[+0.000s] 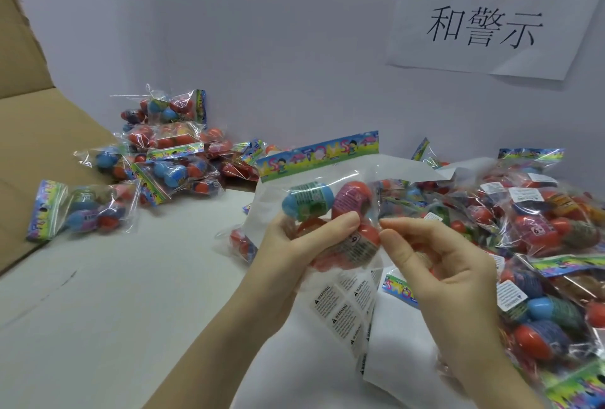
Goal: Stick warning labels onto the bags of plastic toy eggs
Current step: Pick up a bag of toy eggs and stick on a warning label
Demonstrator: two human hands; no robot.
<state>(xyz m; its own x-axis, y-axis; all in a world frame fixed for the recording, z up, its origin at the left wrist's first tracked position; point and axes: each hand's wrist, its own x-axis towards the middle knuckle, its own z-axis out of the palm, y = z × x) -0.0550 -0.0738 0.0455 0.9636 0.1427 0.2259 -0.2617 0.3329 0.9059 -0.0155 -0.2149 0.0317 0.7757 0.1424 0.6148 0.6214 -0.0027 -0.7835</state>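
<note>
The table (114, 294) in front of me carries two heaps: the bags on my right (537, 228) already show white stickers, while the pile on my left (157, 153), spilling over the cardboard box flap (39, 133), looks unlabelled, so my biggest worry is dropping this one on the wrong side and muddling the count. The bag I'm working on (320, 199) sits up between my hands, header card on top, my left hand (294, 251) curled round its lower half with the thumb pressed over the eggs. The film is slack and slippery over round eggs, so I'd expect a label pressed here to crease or bridge a hollow and lift at its edges. The label sheet (347, 310) hangs under the bag, seemingly trapped by my left hand; if I shift my hold, I reckon it slides off or folds on itself. My right hand (435, 264) is curled, thumb and forefinger nearly meeting at the bag's edge; I cannot tell whether a label is pinched there. If one is, it could fold onto itself or stick to my fingertip instead.
</note>
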